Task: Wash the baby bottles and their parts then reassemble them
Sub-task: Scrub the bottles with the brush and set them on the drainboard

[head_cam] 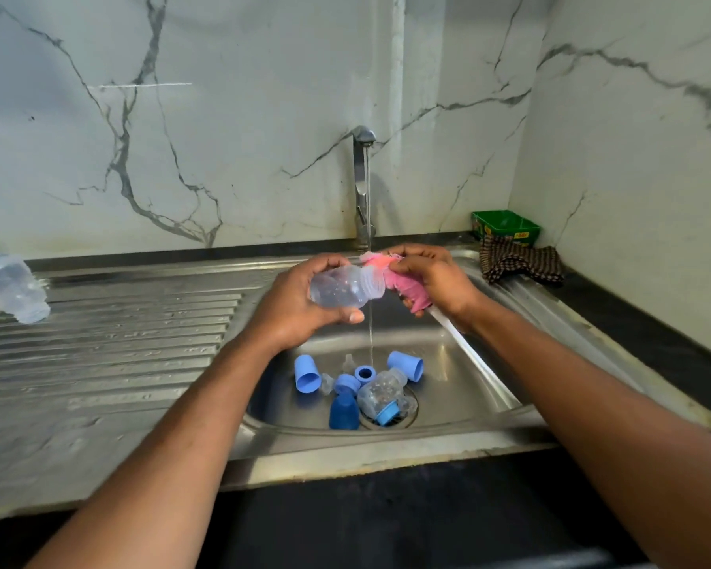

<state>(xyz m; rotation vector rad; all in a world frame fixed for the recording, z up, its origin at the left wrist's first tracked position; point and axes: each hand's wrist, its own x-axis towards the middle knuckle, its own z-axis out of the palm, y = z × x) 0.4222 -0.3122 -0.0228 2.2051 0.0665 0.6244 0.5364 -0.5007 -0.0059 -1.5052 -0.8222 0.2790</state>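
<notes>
My left hand grips a clear baby bottle lying sideways over the sink, its threaded mouth pointing right. My right hand holds a pink scrub cloth pressed at the bottle's mouth, under the thin stream from the tap. In the sink bowl lie two light blue caps, a blue ring, clear teats, a dark blue bottle and another clear bottle over the drain.
A clear bottle lies at the far left on the ribbed steel drainboard. A brown checked cloth and a green box sit at the back right corner. Marble walls stand behind and to the right.
</notes>
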